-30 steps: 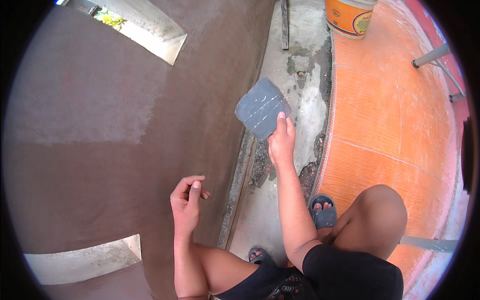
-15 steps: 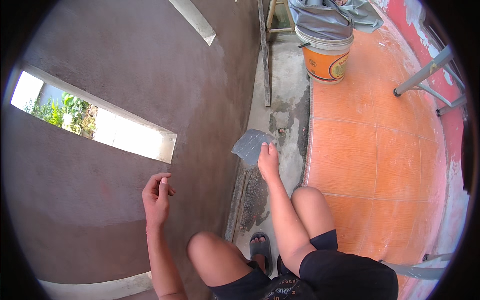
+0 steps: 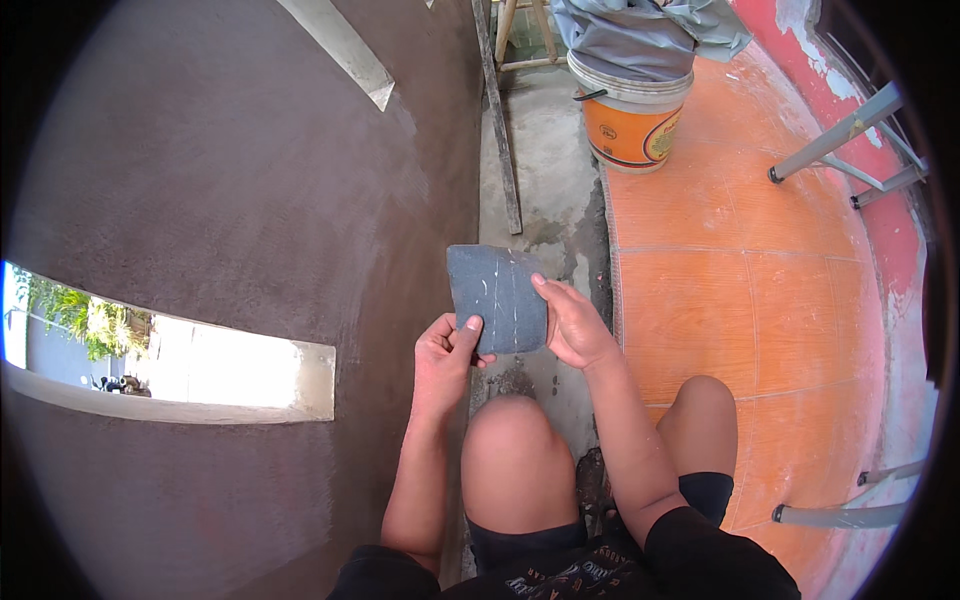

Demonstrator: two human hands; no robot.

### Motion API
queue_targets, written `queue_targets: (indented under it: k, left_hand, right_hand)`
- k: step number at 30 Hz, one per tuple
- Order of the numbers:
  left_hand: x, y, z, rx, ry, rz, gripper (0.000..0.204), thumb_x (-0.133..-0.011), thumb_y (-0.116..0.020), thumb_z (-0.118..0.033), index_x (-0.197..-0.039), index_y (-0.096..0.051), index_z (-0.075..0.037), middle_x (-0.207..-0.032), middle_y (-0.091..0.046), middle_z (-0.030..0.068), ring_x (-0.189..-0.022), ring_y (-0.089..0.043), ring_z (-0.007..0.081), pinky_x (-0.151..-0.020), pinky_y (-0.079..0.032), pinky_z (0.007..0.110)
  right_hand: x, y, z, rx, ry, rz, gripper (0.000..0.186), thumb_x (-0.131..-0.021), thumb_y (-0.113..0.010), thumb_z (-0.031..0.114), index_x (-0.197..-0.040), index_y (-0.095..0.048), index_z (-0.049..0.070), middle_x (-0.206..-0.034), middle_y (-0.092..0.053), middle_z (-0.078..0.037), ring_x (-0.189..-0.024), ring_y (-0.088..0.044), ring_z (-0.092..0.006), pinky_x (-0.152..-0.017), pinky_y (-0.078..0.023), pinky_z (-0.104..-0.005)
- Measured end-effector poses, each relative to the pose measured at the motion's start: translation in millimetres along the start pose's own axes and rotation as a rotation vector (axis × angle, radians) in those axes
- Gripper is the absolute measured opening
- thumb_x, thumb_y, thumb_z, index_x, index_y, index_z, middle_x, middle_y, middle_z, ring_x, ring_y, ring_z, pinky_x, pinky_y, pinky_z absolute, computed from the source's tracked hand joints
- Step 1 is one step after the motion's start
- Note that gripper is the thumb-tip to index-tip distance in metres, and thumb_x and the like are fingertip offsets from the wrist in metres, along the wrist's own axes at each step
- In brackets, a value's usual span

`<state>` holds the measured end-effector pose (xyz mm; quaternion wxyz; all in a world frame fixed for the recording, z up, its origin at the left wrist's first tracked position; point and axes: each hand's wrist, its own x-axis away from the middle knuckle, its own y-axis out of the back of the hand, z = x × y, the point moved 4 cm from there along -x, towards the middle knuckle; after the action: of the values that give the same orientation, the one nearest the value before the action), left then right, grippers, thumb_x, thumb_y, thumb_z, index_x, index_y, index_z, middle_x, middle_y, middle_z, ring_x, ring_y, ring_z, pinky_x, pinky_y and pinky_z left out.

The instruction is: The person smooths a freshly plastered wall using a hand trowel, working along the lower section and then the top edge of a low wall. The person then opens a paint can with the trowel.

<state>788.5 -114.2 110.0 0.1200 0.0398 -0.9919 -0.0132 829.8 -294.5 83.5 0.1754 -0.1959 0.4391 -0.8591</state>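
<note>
Between my two hands is a dark grey sheet of sandpaper (image 3: 500,300), roughly square, with pale crease lines running down it. My left hand (image 3: 450,350) pinches its lower left corner, thumb on top and fingers curled beneath. At the right edge, my right hand (image 3: 574,325) grips it with the thumb over the face; most of its fingers are behind. The sheet is held above my knees, close to the grey-brown plastered wall (image 3: 250,220) on the left, and does not touch it.
A slot-like opening (image 3: 240,378) pierces the wall at left. Ahead stands an orange and white bucket (image 3: 632,125) with grey plastic sheeting (image 3: 625,40) over it. A wooden strip (image 3: 502,150) lies along the concrete floor. Orange tiles (image 3: 680,300) and metal legs (image 3: 835,135) are at right.
My left hand has moved right from beside the wall and taken hold of the sandpaper. The sheet, earlier in my right hand alone, is now turned flatter toward me. The view has shifted.
</note>
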Motion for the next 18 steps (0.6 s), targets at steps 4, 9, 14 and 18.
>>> queue_targets:
  k: [4,9,14,18]
  left_hand:
    - [-19,7,-22,0.052,-0.044,-0.058,0.023,-0.102,-0.068,-0.022,-0.09,-0.063,-0.003,-0.074,-0.07,0.0054,-0.06,-0.066,0.0105,-0.059,-0.051,0.022]
    - [-31,21,-47,0.187,0.004,-0.046,0.025,-0.106,-0.06,-0.023,-0.092,-0.063,-0.001,-0.08,-0.072,0.0073,-0.07,-0.073,0.0146,-0.063,-0.055,0.024]
    - [-55,35,-31,0.189,-0.141,-0.043,0.028,-0.109,-0.053,-0.02,-0.092,-0.063,0.0,-0.082,-0.069,0.0066,-0.073,-0.074,0.0164,-0.065,-0.057,0.025]
    - [-86,26,-23,-0.001,-0.059,-0.128,0.031,-0.109,-0.051,-0.023,-0.096,-0.063,0.002,-0.084,-0.069,0.0075,-0.075,-0.073,0.0166,-0.066,-0.056,0.027]
  right_hand:
    - [-34,-21,22,0.242,-0.024,0.032,0.036,-0.107,-0.055,0.027,-0.126,-0.06,-0.003,-0.116,-0.069,-0.01,-0.099,-0.068,-0.0155,-0.089,-0.057,-0.0342]
    - [-93,-39,46,0.528,-0.071,0.048,0.035,-0.106,-0.057,0.026,-0.125,-0.062,-0.003,-0.109,-0.071,-0.008,-0.095,-0.068,-0.013,-0.085,-0.057,-0.0312]
    - [-118,-42,45,0.555,-0.113,0.047,0.035,-0.105,-0.059,0.025,-0.127,-0.062,-0.002,-0.112,-0.071,-0.008,-0.099,-0.068,-0.0133,-0.087,-0.057,-0.0305]
    - [-154,11,28,0.369,-0.169,0.104,0.034,-0.104,-0.061,0.022,-0.126,-0.062,-0.003,-0.113,-0.071,-0.009,-0.099,-0.069,-0.0148,-0.087,-0.057,-0.0313]
